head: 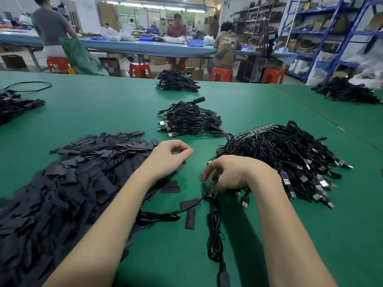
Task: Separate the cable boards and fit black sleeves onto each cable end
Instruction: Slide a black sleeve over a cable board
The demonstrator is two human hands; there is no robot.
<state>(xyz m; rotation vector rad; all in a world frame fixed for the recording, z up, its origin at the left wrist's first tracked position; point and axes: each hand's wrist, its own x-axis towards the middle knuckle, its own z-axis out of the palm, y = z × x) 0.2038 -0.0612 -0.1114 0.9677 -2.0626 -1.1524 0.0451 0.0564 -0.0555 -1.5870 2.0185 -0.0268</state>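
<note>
Your green table (pixel 103 112) fills the frame below the workshop behind. Lower left lies the biggest heap — the black sleeves (pixel 62 183), flat strips spilling from the left edge toward the centre, with a few strays (pixel 190 218) loose at centre bottom. Right of centre sits the cable heap (pixel 290 158), its USB plugs fanned toward the lower right and a strip of joined boards (pixel 259 128) along its top edge. Above centre is a smaller bundle (pixel 190 121), and three more piles lie at the far edge, the far right and the far left.

Your left hand (pixel 167 158) hovers at the sleeve heap's right edge, fingers loosely curled, thumb and forefinger close together — whether they pinch anything, you cannot tell from here. Your right hand (pixel 238 172) rests palm down on the near edge of the cable heap, fingers curled over cables. Just below it, a single small board (pixel 211 190) lies on the table, its cable (pixel 161 216) trailing left and down.
</note>
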